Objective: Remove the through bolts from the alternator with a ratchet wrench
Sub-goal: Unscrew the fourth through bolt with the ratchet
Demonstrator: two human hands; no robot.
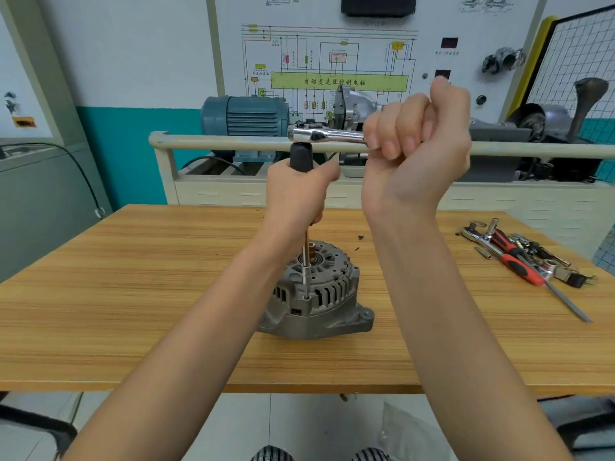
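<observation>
on the wooden table [133,294] the alternator [316,294] sits upright at centre; your right hand [416,144] curls around the ratchet wrench [319,133] handle, your left hand [299,191] wraps the black-handled extension [301,158], its tip on a through bolt [306,297].

Glossy chromed ratchet wrench [324,134], dull grey cast-metal alternator [316,294], matt wood-grain table [133,294].

Both bare forearms reach forward and upward; the left hand [299,194] and the higher right hand [416,138] are each closed in fists.
</observation>
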